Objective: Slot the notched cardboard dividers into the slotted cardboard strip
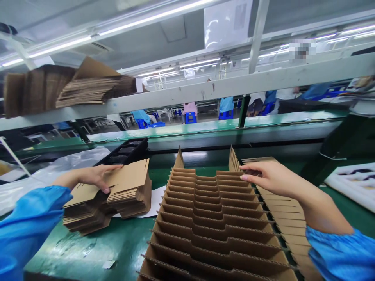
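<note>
A grid of brown cardboard dividers (211, 218) stands in front of me, with notched crosswise sheets slotted in rows between slit side strips. My right hand (260, 176) is at the far right corner of the grid, thumb and forefinger closed about the end of a crosswise sheet. On the left, my left hand (95, 176) rests on a stack of notched cardboard sheets (131, 177), thumb and fingers spread over the top sheet. The undersides of its fingers are partly hidden.
Slit cardboard strips (288, 218) lie right of the grid. Behind the stack are a black tray (127, 151) and clear plastic wrap (70, 160). More cardboard (90, 86) sits on the overhead shelf (181, 93). White foam (351, 185) lies at far right. Seated people are beyond.
</note>
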The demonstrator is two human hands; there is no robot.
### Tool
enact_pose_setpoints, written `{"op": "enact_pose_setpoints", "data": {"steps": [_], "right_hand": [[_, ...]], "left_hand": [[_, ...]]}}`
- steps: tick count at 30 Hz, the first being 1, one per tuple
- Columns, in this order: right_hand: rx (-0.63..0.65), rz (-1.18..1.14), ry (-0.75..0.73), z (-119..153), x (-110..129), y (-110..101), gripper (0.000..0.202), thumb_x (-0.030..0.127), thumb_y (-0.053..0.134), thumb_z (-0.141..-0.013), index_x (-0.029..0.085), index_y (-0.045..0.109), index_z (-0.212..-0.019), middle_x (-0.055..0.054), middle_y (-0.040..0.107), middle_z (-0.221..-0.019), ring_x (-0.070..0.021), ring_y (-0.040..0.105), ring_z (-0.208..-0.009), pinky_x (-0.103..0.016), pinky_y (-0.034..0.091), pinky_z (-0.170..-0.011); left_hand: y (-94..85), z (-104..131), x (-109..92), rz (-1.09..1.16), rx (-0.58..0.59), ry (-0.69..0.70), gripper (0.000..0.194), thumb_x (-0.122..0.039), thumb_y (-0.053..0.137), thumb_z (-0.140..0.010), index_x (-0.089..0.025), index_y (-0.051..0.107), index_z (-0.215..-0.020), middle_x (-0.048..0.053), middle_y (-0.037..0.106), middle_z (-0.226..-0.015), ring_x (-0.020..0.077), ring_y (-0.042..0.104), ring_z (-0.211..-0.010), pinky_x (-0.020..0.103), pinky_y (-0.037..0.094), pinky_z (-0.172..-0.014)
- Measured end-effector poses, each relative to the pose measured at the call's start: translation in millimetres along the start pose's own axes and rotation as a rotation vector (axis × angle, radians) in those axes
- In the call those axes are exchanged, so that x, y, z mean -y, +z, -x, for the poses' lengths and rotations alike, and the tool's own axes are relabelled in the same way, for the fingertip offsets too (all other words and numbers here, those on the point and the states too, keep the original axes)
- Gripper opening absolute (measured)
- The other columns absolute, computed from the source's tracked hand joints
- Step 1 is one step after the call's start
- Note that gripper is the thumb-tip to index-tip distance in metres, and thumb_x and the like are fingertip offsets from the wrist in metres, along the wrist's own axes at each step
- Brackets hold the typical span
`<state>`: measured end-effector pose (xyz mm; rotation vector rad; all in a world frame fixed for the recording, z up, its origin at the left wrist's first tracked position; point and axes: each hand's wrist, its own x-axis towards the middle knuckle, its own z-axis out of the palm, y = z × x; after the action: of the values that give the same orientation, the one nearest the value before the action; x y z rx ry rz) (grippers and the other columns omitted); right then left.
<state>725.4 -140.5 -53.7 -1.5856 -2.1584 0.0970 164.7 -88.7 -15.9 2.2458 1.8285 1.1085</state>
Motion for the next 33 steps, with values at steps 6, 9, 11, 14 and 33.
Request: {"op": "enact_pose_setpoints", "data": {"steps": [6,9,11,14,33], "right_hand": [[0.021,0.003,0.04,2.6,-0.7,-6.3,0.059,0.068,0.063,-0.097,0.022,0.083,-0.128,-0.008,0.085,-0.106,-0.0284,0.079,-0.089,-0.038,0.061,-0.076],[-0.062,-0.01,0.03,3.4,5.6,-7.6,0.053,0.064,0.065,-0.098,0.025,0.082,-0.129,-0.007,0.084,-0.106,-0.0282,0.079,-0.089,-0.039,0.063,-0.077],[-0.194,-0.005,-0.013,4.8,19.9,-8.1,0.05,0.057,0.064,-0.101,0.026,0.076,-0.138,-0.007,0.082,-0.116,-0.0282,0.079,-0.093,-0.04,0.064,-0.081],[-0.401,0.044,-0.177,8.6,54.7,-7.4,0.054,0.043,0.064,-0.105,0.028,0.062,-0.157,-0.01,0.072,-0.143,-0.0303,0.077,-0.112,-0.044,0.066,-0.095],[-0.657,-0.176,-0.018,15.5,39.4,-21.3,0.039,0.069,0.076,-0.092,0.03,0.076,-0.088,-0.005,0.078,-0.082,-0.0273,0.069,-0.066,-0.044,0.058,-0.061]], "left_hand": [[-28.1,-36.6,45.8,-0.055,0.181,-0.059,0.091,-0.092,0.082,-0.051,-0.031,0.08,-0.118,0.006,0.083,-0.113,0.0377,0.073,-0.119,0.054,0.057,-0.109],[-48.1,-58.9,73.3,-0.083,0.364,-0.008,0.095,-0.088,0.09,-0.047,-0.031,0.081,-0.122,0.007,0.079,-0.135,0.04,0.07,-0.131,0.059,0.049,-0.12],[-49.2,-63.5,64.5,-0.097,0.364,0.095,0.095,-0.085,0.089,-0.056,-0.029,0.079,-0.133,0.01,0.072,-0.15,0.0422,0.064,-0.141,0.062,0.041,-0.127],[-29.9,-53.5,8.9,-0.087,0.422,0.32,0.093,-0.076,0.092,-0.062,-0.032,0.076,-0.143,0.012,0.066,-0.157,0.0447,0.063,-0.142,0.062,0.041,-0.127],[97.6,-6.0,-98.0,1.138,0.088,0.061,0.076,-0.093,0.059,-0.087,-0.021,0.08,-0.095,0.015,0.084,-0.105,0.0373,0.079,-0.107,0.055,0.064,-0.098]]}}
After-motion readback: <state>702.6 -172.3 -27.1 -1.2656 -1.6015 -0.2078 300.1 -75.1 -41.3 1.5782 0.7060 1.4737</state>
